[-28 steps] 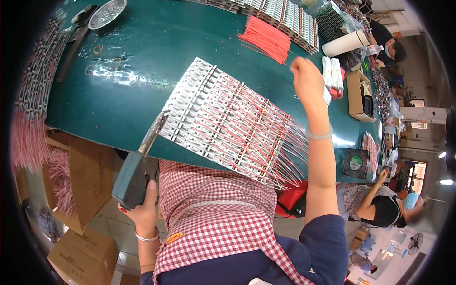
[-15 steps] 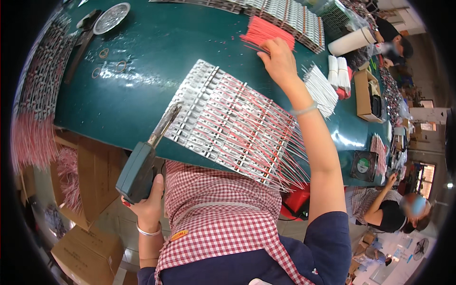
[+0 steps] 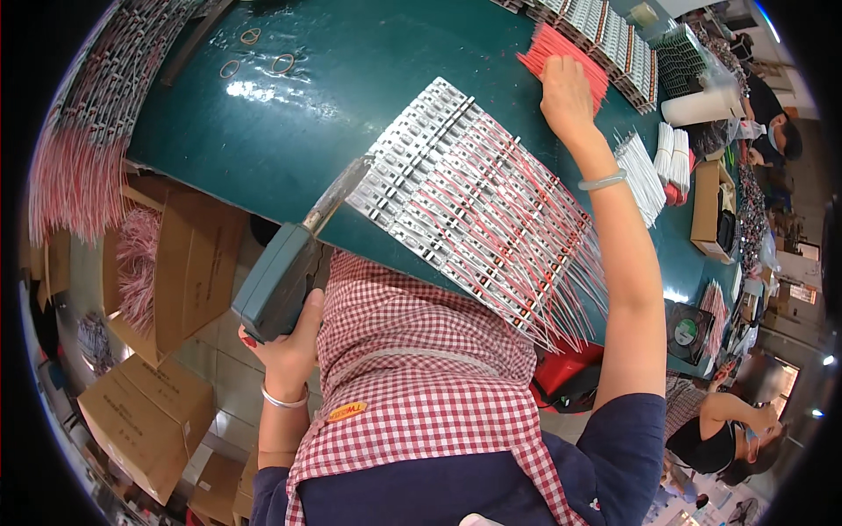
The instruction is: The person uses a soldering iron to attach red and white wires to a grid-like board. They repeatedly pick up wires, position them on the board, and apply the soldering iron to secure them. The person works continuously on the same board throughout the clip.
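Observation:
My left hand [image 3: 285, 344] grips a dark green soldering gun [image 3: 279, 273] by its body, its metal tip [image 3: 338, 195] pointing up at the near corner of a panel of silver strips with red and white wires [image 3: 474, 206]. The panel lies on the green table [image 3: 351, 88]. My right hand [image 3: 568, 95] reaches far across the table and rests on a bundle of red wires [image 3: 561, 51], fingers on the bundle; a pale bangle sits on that wrist. Whether the fingers pinch a wire is unclear.
White wire bundles [image 3: 653, 167] lie right of the panel. Stacked strip panels [image 3: 605, 31] line the far edge. Rubber bands [image 3: 259, 61] lie at far left. Cardboard boxes [image 3: 149, 412] stand on the floor at left. Another person [image 3: 719, 421] sits at lower right.
My right hand has moved from above the panel out to the red wire bundle at the far edge. The left hand keeps hold of the soldering gun, its tip near the panel.

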Tool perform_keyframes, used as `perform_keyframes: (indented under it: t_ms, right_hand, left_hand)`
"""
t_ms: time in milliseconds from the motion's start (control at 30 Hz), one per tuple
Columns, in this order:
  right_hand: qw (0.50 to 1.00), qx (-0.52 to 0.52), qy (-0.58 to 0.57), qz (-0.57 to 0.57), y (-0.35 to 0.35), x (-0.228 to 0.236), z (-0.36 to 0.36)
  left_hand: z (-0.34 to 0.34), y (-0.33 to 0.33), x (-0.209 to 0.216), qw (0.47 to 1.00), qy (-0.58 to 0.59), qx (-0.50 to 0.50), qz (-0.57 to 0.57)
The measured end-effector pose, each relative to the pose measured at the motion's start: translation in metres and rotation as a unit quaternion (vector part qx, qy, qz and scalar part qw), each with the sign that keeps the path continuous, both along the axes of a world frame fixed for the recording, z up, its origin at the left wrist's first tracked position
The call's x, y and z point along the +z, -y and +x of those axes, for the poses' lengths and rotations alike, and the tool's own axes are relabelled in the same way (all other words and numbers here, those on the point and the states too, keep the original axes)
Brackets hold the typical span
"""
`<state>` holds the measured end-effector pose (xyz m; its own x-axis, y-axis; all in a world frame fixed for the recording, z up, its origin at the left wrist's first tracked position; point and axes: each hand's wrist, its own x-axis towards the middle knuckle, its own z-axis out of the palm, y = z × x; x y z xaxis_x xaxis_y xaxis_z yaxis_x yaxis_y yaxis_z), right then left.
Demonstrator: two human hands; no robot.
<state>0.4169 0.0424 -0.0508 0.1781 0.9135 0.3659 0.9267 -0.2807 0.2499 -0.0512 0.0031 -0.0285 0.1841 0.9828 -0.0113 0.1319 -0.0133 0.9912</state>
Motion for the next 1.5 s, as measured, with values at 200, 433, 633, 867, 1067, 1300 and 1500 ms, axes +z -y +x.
perform_keyframes:
  t_ms: [200,433,633,867,1067,1300,1500]
  right_hand:
    - [0.982,-0.011,-0.175,0.075,0.017,0.036,-0.044]
    - [0.926,0.125,-0.347,0.084,0.067,0.067,-0.168]
    - [0.896,0.113,-0.417,0.101,0.09,0.045,-0.233]
    - [0.904,0.072,-0.402,0.128,0.1,0.03,-0.254]
    - [0.903,0.059,-0.403,0.137,0.105,0.026,-0.258]
    - [0.907,0.054,-0.393,0.143,0.105,0.024,-0.26]
    - [0.909,0.054,-0.389,0.142,0.105,0.024,-0.26]
  left_hand:
    - [-0.005,-0.003,-0.003,1.0,-0.007,-0.006,0.021]
    - [-0.011,0.002,-0.001,1.0,0.011,-0.014,0.012]
    - [-0.015,0.009,0.006,0.999,-0.001,-0.046,-0.026]
    - [-0.023,0.017,0.013,0.995,-0.021,-0.049,-0.088]
    - [-0.026,0.02,0.005,0.994,-0.068,-0.081,-0.026]
    - [-0.02,0.015,0.006,0.992,-0.06,-0.108,0.003]
    - [-0.016,0.012,0.006,0.989,-0.058,-0.128,0.041]
